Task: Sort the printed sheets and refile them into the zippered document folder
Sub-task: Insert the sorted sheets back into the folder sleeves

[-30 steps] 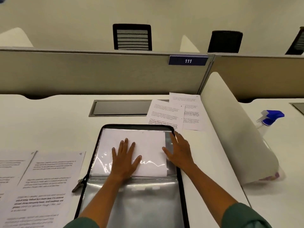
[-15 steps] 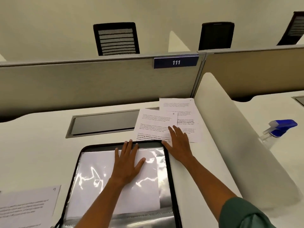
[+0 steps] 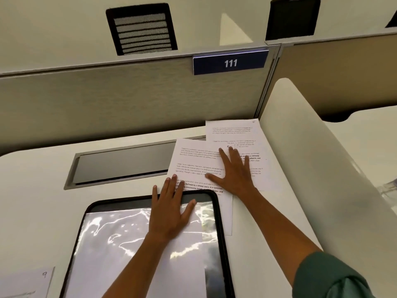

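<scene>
A white sheet hand-marked "9" (image 3: 28,280) lies nearest on the pale bench (image 3: 43,201) beside the open black-edged zippered folder (image 3: 217,211), where the flat, open left hand (image 3: 169,214) presses its glossy sleeve, the open right hand (image 3: 234,175) flat on overlapping printed sheets (image 3: 199,162) below a blue "111" plate (image 3: 231,62).

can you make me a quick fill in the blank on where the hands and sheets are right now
1. The blue sign on the partition reads ____.
2. The right hand lies flat on the printed ____ beyond the zippered folder.
3. The left hand lies across the folder's ____ edge, fingertips on a sheet.
4. The sheet at lower left bears the handwritten number ____.

Missing words: 111; sheets; far; 9
</scene>
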A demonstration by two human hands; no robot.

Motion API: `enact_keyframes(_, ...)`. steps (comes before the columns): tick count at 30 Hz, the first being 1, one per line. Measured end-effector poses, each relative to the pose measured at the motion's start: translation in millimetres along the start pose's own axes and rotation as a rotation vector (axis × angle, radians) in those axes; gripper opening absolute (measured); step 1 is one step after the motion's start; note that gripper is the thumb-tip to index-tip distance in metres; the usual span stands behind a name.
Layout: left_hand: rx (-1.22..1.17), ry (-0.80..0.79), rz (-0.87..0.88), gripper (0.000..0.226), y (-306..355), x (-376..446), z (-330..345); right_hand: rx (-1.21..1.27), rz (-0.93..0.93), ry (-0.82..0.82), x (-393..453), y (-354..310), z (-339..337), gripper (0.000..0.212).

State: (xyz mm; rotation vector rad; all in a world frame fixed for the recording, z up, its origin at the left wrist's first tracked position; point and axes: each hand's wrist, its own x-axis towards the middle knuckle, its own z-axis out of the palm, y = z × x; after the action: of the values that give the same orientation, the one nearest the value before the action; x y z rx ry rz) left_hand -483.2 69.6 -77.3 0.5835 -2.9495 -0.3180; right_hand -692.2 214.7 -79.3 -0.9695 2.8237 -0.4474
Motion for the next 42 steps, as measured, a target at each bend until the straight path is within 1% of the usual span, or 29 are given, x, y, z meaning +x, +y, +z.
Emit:
enact_keyframes(4, -0.009, -0.007, -0.013, 0.076, -1, -1, 2, 0.014, -0.001, 0.035, 2, -1, 1, 0.107)
enact_keyframes(7, -0.006, -0.02, -0.027, 0.078, -1, -1, 1, 0.0, -0.002, 0.013, 3, -2, -3, 0.107)
enact_keyframes(10, -0.006, -0.02, -0.029, 0.078, 0, -1, 1, -0.015, -0.046, 0.007, 2, -6, -6, 0.102)
enact_keyframes(13, -0.017, -0.021, -0.032, 0.079, 0, -1, 1, 0.035, -0.067, 0.033, -1, -13, -12, 0.1)
enact_keyframes(16, -0.012, -0.029, -0.027, 0.079, -1, -2, 1, 0.104, -0.045, 0.084, -7, -22, -21, 0.104)
enact_keyframes(19, -0.021, -0.046, -0.017, 0.08, -2, -3, -1, 0.289, 0.0, 0.098, -11, -27, -28, 0.105)
enact_keyframes(23, -0.1, -0.07, -0.002, 0.081, -3, -4, -7, 0.658, 0.071, 0.142, -14, -29, -37, 0.103)
enact_keyframes(27, -0.212, -0.033, -0.018, 0.084, -5, -10, -8, 0.838, 0.165, 0.21, -19, -34, -52, 0.114)
enact_keyframes(31, -0.309, 0.039, -0.058, 0.088, -4, -24, -7, 0.876, 0.182, 0.212, -32, -39, -71, 0.119)
enact_keyframes(34, -0.373, 0.054, -0.082, 0.091, 2, -37, -14, 0.907, 0.183, 0.229, -44, -43, -90, 0.115)
enact_keyframes(38, -0.447, 0.067, -0.105, 0.096, 10, -50, -32, 0.879, 0.168, 0.236, -58, -53, -120, 0.109)
enact_keyframes(39, -0.466, 0.056, -0.119, 0.095, 12, -50, -35, 0.885, 0.162, 0.233, -58, -55, -124, 0.106)
enact_keyframes(42, -0.537, 0.065, -0.145, 0.077, 21, -55, -59, 0.884, 0.115, 0.263, -71, -65, -150, 0.097)
